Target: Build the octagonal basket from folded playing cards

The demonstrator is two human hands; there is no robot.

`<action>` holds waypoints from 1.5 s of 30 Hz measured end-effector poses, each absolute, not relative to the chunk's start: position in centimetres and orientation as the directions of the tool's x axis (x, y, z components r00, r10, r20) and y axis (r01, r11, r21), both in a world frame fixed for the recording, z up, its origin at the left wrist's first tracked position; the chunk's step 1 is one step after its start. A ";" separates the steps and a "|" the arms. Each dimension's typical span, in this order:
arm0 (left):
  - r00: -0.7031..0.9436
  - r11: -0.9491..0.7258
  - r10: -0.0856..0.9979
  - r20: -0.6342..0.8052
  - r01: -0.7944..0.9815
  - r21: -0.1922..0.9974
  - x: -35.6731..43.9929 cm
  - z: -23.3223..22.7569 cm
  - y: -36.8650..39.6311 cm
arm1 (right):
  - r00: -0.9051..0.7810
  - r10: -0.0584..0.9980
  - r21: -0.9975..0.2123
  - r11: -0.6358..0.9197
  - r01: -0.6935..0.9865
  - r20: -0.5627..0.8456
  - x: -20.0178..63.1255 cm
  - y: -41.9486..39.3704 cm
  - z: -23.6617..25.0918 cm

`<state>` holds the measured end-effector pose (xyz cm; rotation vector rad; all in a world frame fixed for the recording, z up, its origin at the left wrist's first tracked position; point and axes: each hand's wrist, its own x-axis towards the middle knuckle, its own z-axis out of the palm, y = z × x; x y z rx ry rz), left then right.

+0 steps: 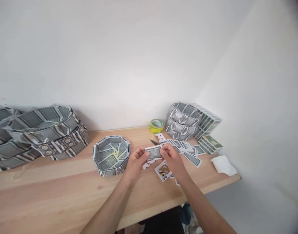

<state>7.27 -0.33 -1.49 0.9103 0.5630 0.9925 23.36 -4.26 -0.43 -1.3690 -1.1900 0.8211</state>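
Observation:
A playing card with a grey patterned back is held level above the table, one end in each hand. My left hand pinches its left end, thumb on top. At the right end, my right hand grips it the same way. Whether the card is folded I cannot tell. Beneath it lie a face-up card with a court figure and, partly hidden, cards with red pips. Just left of my left hand sits a shallow round basket made of folded cards.
Spread cards lie right of my hands near dark scissors or a blade. Behind are yellow tape, a card basket, stacked card boxes and white tissue. Larger card baskets stand left. The table's front edge is near.

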 end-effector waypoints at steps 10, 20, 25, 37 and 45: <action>0.258 0.015 0.966 0.017 -0.121 0.993 1.9 -2.1 -5.2 | 0.066 0.996 -0.971 0.040 0.236 0.057 20.5 -8.7 -1.2; 0.398 -0.641 0.763 0.509 0.566 0.518 -5.3 -3.4 -10.1 | -0.339 0.865 -0.556 0.498 0.665 0.370 15.0 -9.5 -2.6; 0.470 -0.680 0.722 0.509 0.620 0.391 -5.7 -4.2 -11.4 | -0.318 0.878 -0.531 0.471 0.705 0.357 14.2 -11.3 -3.9; 0.242 -0.371 0.928 0.284 0.665 0.647 -5.5 -3.8 -11.1 | -0.145 0.980 -0.715 0.198 0.670 0.135 13.5 -10.9 -3.4; 0.238 -0.287 0.958 0.162 0.830 0.478 -5.3 -2.6 -10.0 | -0.133 0.987 -0.615 0.163 0.772 0.094 12.8 -10.9 -3.0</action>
